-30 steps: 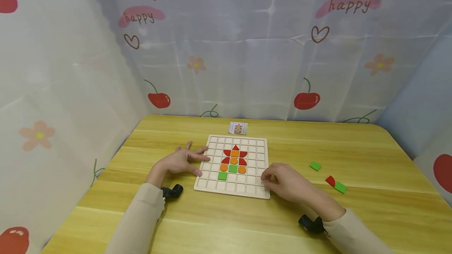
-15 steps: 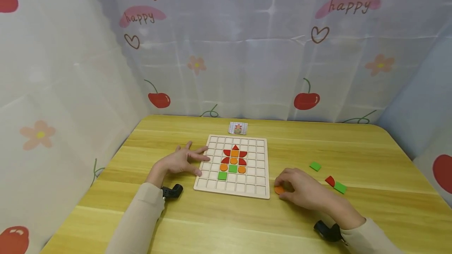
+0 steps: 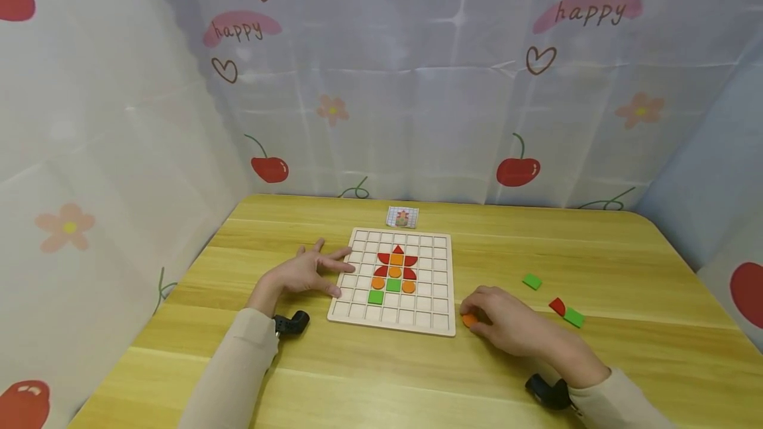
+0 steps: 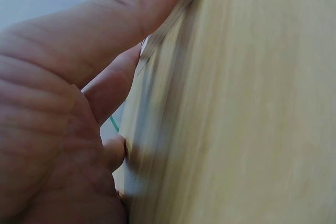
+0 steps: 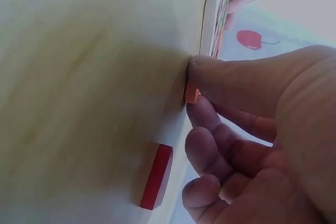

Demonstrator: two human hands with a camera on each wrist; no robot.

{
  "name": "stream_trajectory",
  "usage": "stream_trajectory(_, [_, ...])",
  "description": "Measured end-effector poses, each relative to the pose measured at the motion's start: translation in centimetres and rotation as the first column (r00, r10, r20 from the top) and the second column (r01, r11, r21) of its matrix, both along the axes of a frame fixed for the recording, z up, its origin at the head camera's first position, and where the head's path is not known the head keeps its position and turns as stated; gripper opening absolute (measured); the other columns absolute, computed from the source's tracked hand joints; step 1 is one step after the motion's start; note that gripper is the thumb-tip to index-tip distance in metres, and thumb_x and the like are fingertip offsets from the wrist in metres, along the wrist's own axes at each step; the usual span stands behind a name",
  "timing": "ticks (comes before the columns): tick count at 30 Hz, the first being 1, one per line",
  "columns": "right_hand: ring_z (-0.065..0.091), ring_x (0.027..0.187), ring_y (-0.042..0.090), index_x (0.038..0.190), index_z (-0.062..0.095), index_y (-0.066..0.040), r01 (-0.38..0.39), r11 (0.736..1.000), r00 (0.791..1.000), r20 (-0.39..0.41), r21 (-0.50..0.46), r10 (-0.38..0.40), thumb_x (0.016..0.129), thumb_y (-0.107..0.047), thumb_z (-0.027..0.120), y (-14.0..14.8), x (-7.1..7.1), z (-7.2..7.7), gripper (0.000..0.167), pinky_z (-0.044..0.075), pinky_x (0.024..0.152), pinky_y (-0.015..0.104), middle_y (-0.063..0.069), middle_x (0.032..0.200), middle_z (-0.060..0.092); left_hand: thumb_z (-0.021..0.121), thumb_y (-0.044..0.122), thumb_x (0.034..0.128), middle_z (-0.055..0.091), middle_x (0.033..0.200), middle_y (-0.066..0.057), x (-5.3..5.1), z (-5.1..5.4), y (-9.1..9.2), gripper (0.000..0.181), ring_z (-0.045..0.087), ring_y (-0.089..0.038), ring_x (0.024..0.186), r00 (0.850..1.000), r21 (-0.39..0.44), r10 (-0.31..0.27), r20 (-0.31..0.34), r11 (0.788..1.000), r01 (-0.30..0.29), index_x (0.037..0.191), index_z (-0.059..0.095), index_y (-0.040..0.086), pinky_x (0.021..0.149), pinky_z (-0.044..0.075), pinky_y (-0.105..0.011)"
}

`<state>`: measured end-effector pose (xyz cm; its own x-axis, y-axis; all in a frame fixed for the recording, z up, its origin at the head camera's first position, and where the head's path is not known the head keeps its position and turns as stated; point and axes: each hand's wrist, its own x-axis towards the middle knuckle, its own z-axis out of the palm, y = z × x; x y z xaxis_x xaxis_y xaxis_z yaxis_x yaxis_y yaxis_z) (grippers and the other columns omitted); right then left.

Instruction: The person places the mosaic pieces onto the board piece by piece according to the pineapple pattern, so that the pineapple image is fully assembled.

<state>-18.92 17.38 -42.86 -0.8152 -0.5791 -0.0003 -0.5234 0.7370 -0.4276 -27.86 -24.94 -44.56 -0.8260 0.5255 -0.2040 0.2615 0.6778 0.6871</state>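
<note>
A pale wooden grid board lies on the table, with red, orange and green pieces set in its middle squares. My left hand rests on its left edge, fingers spread. The left wrist view shows the thumb against the board's side. Just right of the board's near right corner, my right hand pinches an orange disc at the table surface. In the right wrist view the orange disc shows between thumb and index finger, with the other fingers curled below; part of it is hidden.
Right of the right hand lie two green squares and a red quarter-round piece, which touches the nearer green square. Behind the board is a small printed pattern card. A patterned curtain stands along the table's back edge.
My right hand has moved from the board's right edge rightward and nearer to me, and the orange disc now shows in its fingers. My left hand has stayed in place.
</note>
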Motion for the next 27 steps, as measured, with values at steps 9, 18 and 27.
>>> stream_trajectory(9, [0.055, 0.089, 0.011, 0.106, 0.071, -0.015, 0.033, 0.999, 0.999, -0.040, -0.033, -0.034, 0.093, -0.014, 0.077, -2.1, -1.0, 0.9, 0.014, 0.052, 0.081, 0.034, -0.006, 0.101, 0.065, 0.085, 0.041, 0.0812, 0.032, 0.167, 0.013, -0.1, 0.0, 0.0, 0.055, -0.016, -0.040, 0.160, 1.000, -0.009, 0.005, -0.006, 1.000, -0.005, 0.134, 0.069, 0.038, 0.120, -0.020, -0.069])
stream_trajectory(18, [0.054, 0.088, 0.013, 0.106, 0.071, -0.012, 0.019, 0.999, 1.000, -0.005, -0.049, -0.020, 0.094, -0.013, 0.076, -5.4, -2.0, 1.2, 0.013, 0.050, 0.081, 0.033, -0.004, 0.101, 0.065, 0.086, 0.040, 0.0808, 0.033, 0.167, 0.014, -0.2, -0.1, 0.0, 0.055, -0.016, -0.040, 0.159, 1.000, 0.003, 0.006, 0.003, 1.000, -0.006, 0.134, 0.069, 0.037, 0.120, -0.020, -0.069])
stream_trajectory(27, [0.058, 0.092, 0.015, 0.108, 0.071, -0.008, -0.037, 0.994, 0.999, 0.018, -0.101, 0.039, 0.095, -0.013, 0.075, -8.6, -2.8, 1.3, 0.015, 0.053, 0.085, 0.035, -0.002, 0.103, 0.067, 0.085, 0.042, 0.0810, 0.032, 0.167, 0.014, -0.2, -0.1, 0.0, 0.056, -0.016, -0.041, 0.159, 1.000, -0.009, 0.004, -0.003, 1.000, -0.004, 0.134, 0.069, 0.038, 0.120, -0.020, -0.070])
